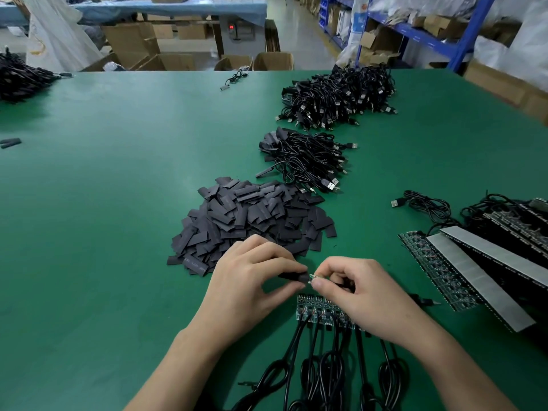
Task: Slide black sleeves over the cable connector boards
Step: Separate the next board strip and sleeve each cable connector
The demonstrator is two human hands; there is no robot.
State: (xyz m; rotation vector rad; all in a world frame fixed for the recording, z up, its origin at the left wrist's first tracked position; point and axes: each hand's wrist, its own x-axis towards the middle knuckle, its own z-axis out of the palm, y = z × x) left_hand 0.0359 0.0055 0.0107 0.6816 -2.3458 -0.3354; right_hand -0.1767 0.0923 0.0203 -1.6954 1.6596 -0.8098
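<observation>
black sleeve (292, 276) is sitting low over the tabletop (118, 203) near the front edge, its open end meeting the tip of a small green connector board (311, 278); only a short bit of the board is showing between the two hands. left hand (252, 283) is pinching the sleeve, fingers (281, 261) clamped on it. right hand (367, 295) is gripping the board from the other side, its fingers (319, 282) curled and clamped on it. just below the hands a row of boards (318, 311) is lying flat, side by side, partly under the right hand, each one trailing a black cable (296, 336) toward the bottom edge, where the leads are looping. just beyond the left hand a heap of loose sleeves (252, 215) is spreading over the tabletop. behind it to the right a cable pile (305, 158) with usb plugs is sitting, with a bigger cable pile (341, 93) near the far edge. at right, long strip boards (480, 262) with grey backing are lying stacked at an angle, with tangled leads behind them, and a loose usb cable (424, 203) is lying near them. a dark heap (20, 78) is sitting far left, with two stray sleeves (10, 142) at the left edge. cardboard boxes (178, 60) and blue shelving (471, 31) are standing beyond the tabletop.
</observation>
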